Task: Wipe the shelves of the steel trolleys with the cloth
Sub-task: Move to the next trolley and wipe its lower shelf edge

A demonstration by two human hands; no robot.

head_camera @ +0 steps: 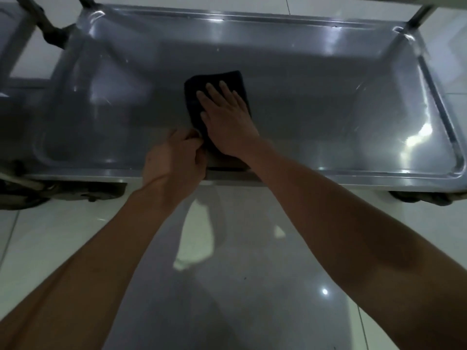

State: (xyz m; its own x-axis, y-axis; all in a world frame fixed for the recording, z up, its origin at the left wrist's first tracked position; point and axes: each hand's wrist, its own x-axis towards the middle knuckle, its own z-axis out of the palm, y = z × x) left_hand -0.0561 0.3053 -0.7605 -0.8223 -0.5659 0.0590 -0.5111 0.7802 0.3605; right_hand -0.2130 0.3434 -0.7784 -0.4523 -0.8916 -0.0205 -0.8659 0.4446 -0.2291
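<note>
A dark folded cloth [195, 97] lies on the low steel trolley shelf [316, 92], near the middle of its front half. My right hand [227, 120] lies flat on top of the cloth with straight fingers pointing away from me. My left hand [174, 157] is at the shelf's front rim, its fingers curled and pinching the near left edge of the cloth. The near part of the cloth is hidden under both hands.
The shelf has a raised rim [439, 102] and upright posts at the far corners [419, 13]. Castor wheels [93, 195] sit under the front edge. Part of a second trolley [15, 46] shows at the left. Glossy tiled floor [240, 274] lies below me.
</note>
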